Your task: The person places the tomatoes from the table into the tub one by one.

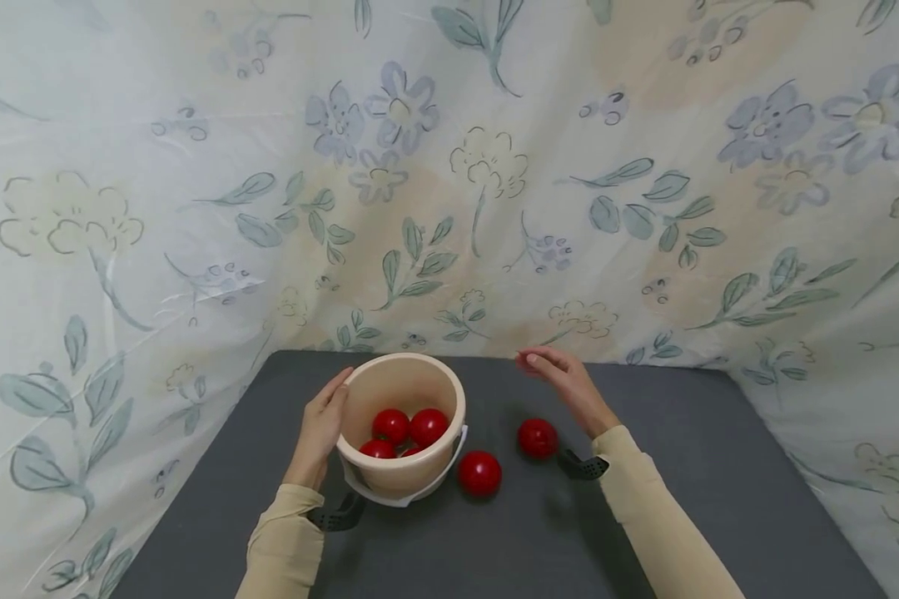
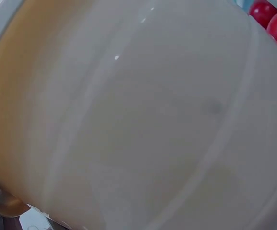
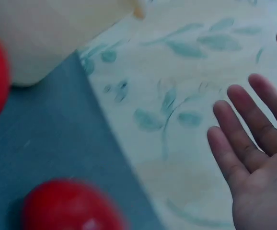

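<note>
A cream bucket (image 1: 400, 472) stands tilted toward me, several red tomatoes (image 1: 429, 428) lying inside it. My left hand (image 1: 322, 423) grips its left side near the rim; in the left wrist view the bucket wall (image 2: 143, 120) fills nearly everything. Above the table, to the right of the bucket, my right hand (image 1: 565, 384) is raised and holds nothing. Its fingers (image 3: 246, 148) are spread and straight in the right wrist view. Two more tomatoes sit outside the bucket: one (image 1: 479, 474) close by its right side, another (image 1: 537, 438) farther right, below my right hand.
The dark grey table (image 1: 689, 482) ends at a pale floral cloth (image 1: 487, 166) hanging behind and along both sides. A white handle (image 1: 449, 466) hangs down around the bucket's front. Dark wrist mounts (image 1: 584, 467) sit under both sleeves.
</note>
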Available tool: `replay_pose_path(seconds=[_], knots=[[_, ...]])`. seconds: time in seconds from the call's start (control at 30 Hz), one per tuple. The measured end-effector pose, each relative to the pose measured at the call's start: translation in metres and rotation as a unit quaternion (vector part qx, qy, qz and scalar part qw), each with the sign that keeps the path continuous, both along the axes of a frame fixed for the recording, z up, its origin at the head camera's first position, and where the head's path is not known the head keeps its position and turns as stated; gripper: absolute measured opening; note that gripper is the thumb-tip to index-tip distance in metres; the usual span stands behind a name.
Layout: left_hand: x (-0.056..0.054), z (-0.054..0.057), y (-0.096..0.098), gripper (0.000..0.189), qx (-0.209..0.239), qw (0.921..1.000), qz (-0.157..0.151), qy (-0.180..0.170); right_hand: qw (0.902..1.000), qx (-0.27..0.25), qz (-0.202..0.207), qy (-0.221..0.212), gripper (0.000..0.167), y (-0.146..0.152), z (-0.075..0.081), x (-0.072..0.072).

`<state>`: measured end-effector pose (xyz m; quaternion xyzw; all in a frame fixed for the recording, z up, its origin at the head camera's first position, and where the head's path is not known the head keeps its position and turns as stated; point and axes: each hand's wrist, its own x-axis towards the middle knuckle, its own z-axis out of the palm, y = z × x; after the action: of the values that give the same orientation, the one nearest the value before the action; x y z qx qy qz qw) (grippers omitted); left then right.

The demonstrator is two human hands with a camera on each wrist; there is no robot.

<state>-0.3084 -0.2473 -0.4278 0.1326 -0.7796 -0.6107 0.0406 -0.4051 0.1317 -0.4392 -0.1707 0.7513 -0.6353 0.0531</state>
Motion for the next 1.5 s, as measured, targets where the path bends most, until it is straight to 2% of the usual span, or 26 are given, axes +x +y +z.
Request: replay_pose_path(seconds=[0.17,0.33,0.47,0.6,0.73,1.1,1.33,1.5], knots=[[-0.001,-0.001,0.001,0.046,-0.004,1.0000,0.003,-0.004,0.9981,-0.022,-0.055,-0.013,0.046,0.013,-0.037,0.005],[0.000,-0.001,0.002,0.046,-0.005,1.0000,0.005,-0.003,0.9957,-0.022,-0.085,-0.028,0.049,0.018,-0.065,0.008],[-0.001,-0.001,0.002,0.045,-0.008,1.0000,0.005,-0.002,0.9951,-0.011,-0.086,-0.048,0.053,0.020,-0.081,0.011],[-0.002,-0.001,0.001,0.046,-0.009,0.9999,0.002,-0.006,0.9949,-0.015,-0.062,-0.078,0.057,0.019,-0.095,0.012],[-0.001,-0.001,0.001,0.046,-0.010,0.9999,0.003,-0.010,0.9947,-0.011,-0.040,-0.095,0.059,0.016,-0.104,0.013],[-0.001,-0.001,0.000,0.046,-0.020,0.9998,0.006,-0.003,0.9976,0.051,-0.018,-0.044,0.051,0.010,-0.110,0.020],[-0.002,-0.003,0.000,0.046,-0.018,0.9998,0.005,-0.008,0.9963,0.070,-0.028,-0.042,0.053,0.008,-0.111,0.027],[-0.001,-0.002,0.000,0.046,-0.019,0.9997,0.010,-0.008,0.9929,0.114,-0.027,-0.024,0.050,0.006,-0.114,0.027]])
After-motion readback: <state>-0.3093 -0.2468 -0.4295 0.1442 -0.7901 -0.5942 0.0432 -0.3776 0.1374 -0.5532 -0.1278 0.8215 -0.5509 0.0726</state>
